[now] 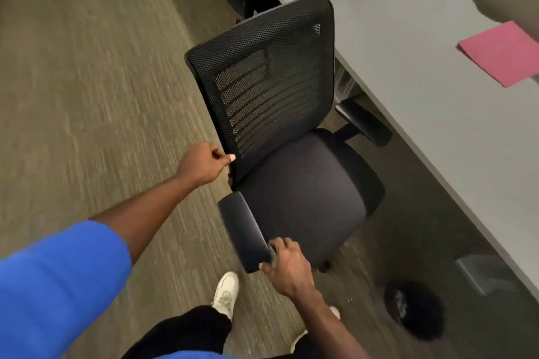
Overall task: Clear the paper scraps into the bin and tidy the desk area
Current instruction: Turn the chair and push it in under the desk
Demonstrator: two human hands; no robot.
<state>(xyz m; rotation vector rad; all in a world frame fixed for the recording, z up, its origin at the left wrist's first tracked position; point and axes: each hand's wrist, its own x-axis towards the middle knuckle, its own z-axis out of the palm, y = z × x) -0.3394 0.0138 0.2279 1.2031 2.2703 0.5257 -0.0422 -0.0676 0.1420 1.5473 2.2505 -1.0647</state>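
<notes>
Gripping the black mesh-backed office chair (pixel 280 137), left hand (pixel 204 165) clamped its backrest edge, right hand (pixel 287 264) its near armrest (tidying step); next, probably, rolling it right under the grey desk (pixel 431 114).

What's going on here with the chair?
A person in a blue top is handling a black office chair beside a grey desk. The left hand grips the edge of the mesh backrest, and the right hand holds the front of the near armrest. A pink folder lies on the desk, and a dark bin stands on the carpet by the desk's edge.
</notes>
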